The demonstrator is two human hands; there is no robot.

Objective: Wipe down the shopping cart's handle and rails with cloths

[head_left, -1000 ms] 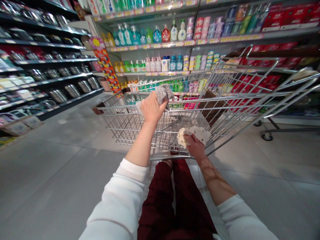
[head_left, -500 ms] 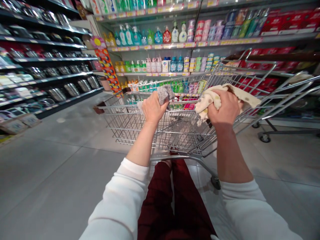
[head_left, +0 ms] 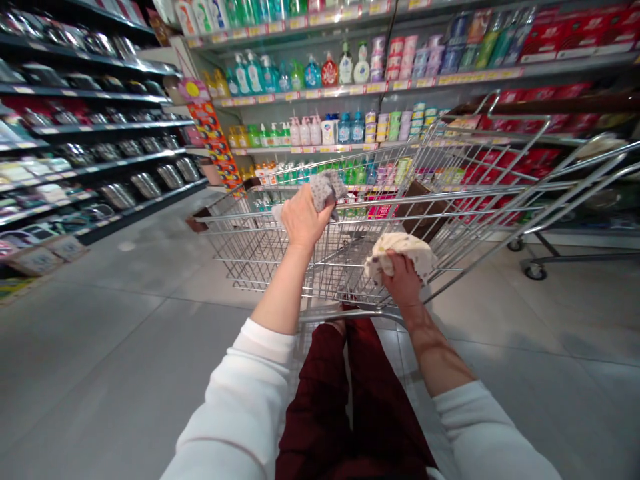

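Note:
A metal shopping cart (head_left: 280, 250) stands sideways in front of me. My left hand (head_left: 303, 219) is closed round a grey dotted cloth (head_left: 326, 187) at the cart's near top rail. Lower and to the right, my right hand (head_left: 403, 277) presses a cream patterned cloth (head_left: 411, 250) against the wire side of the cart, its fingers bent over the cloth. A brown panel (head_left: 423, 210) shows on the cart behind the top rails, above the cream cloth.
Shelves (head_left: 300, 93) of pump bottles and tubs run behind the cart. Metal pots fill shelves (head_left: 100, 127) at the left. Another cart's wheel (head_left: 535, 271) is on the tiled floor at the right. My legs (head_left: 350, 400) are below the cart.
My right hand has moved down and to the left with the cream cloth, from the top rail to the wire side. The brown panel is now uncovered. My left hand has barely moved.

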